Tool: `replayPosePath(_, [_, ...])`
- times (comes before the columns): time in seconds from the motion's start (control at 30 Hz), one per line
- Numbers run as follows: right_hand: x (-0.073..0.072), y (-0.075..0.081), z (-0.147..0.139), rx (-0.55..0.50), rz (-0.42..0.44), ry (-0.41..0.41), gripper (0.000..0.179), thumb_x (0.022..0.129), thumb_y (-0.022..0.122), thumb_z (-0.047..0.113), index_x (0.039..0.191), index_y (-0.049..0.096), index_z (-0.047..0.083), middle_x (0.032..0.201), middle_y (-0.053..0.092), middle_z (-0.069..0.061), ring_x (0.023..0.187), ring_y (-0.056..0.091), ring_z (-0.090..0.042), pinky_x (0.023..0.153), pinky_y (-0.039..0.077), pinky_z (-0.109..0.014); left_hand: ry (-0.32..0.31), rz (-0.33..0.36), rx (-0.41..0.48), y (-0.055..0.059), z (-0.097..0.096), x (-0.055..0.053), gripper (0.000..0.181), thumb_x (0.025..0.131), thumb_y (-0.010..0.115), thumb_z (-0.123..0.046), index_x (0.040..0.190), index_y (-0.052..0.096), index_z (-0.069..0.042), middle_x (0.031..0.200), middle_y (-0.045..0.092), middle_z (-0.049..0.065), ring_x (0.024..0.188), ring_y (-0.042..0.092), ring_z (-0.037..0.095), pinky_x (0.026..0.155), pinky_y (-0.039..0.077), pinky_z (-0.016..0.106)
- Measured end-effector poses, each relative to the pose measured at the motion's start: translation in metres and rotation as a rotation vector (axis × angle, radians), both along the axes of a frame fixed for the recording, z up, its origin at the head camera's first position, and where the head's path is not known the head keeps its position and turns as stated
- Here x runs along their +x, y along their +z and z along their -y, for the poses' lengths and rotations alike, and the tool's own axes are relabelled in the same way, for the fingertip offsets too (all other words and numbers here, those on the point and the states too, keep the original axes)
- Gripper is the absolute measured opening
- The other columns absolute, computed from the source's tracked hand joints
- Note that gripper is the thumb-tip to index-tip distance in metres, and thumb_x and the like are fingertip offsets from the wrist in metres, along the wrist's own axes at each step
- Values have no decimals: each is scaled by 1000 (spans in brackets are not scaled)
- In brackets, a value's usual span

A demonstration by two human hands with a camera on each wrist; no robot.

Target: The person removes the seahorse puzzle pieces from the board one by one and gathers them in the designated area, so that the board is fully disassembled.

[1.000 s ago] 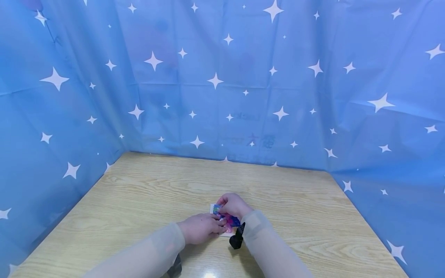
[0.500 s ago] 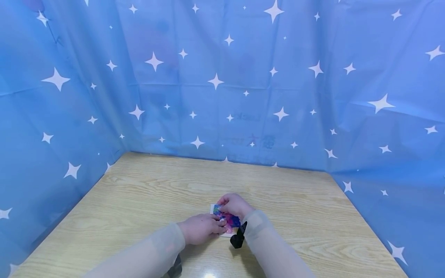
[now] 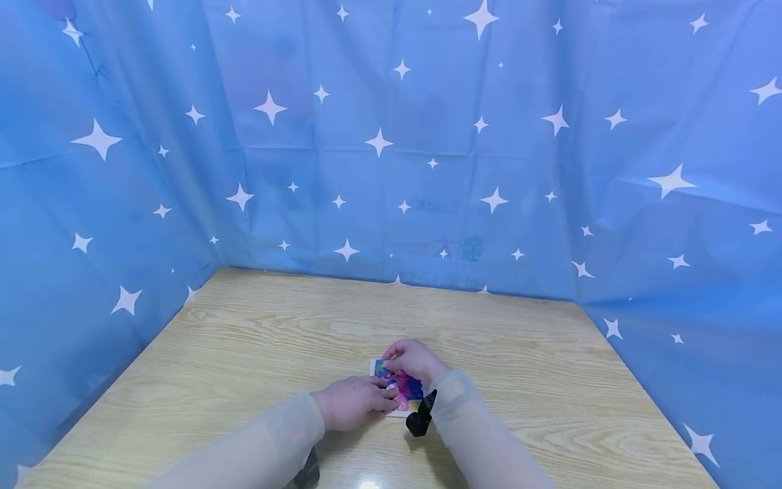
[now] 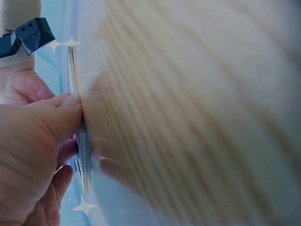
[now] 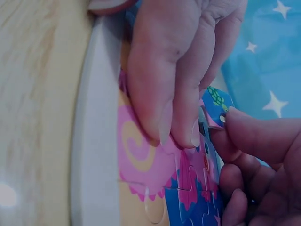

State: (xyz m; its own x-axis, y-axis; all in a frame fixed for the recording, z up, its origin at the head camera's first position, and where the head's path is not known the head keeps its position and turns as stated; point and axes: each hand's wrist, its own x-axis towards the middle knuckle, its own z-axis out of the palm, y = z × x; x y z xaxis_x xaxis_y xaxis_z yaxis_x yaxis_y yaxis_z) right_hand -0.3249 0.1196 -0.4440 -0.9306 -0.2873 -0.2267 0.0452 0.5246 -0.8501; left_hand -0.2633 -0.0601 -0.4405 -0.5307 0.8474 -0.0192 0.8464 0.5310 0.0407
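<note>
Head view: two hands [image 3: 360, 401] [image 3: 414, 360], one puzzle [image 3: 403, 388].

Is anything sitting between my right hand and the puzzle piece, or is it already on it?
Nothing visible stands between them. The right hand already pinches the puzzle piece at the jigsaw puzzle, while the left hand presses fingertips on the puzzle beside it.

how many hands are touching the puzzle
2. The left hand presses fingertips on the puzzle at its near left side; the right hand pinches a piece at its far edge. Both rest on the wooden table.
</note>
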Motion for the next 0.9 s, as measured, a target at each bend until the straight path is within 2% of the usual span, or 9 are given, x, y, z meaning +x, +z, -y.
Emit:
replayPosePath(0.3, [-4,0,-4,-45,25,-3,10,90,66,10,99,66,5,86,60,-6,79,55,-19,68,44,-30,6,6,9,-1,1,-1,38,98,56,-22,135,57,-23,139,52,-5,129,48,16,104,41,31])
replayPosePath(0.5, [-8,-2,-11,-59,28,3,13,89,67,12,101,66,6,91,63,-7,82,56,-20,71,45,-31,-7,-29,5,-4,1,-3,38,97,57,-23,135,57,-24,138,53,-6,127,49,16,104,41,30])
replayPosePath(0.7, [-12,-3,-19,-125,45,9,17,91,65,11,105,65,3,94,64,-8,82,57,-20,71,46,-31,12,5,2,-3,1,-2,39,98,55,-24,137,56,-25,140,51,-6,128,48,15,104,41,32])
replayPosePath(0.9, [-15,-2,-30,-105,22,21,17,91,65,13,104,66,3,95,62,-8,85,56,-21,75,46,-32,8,0,2,-4,1,-1,38,98,56,-24,136,56,-25,141,50,-6,127,49,16,103,42,32])
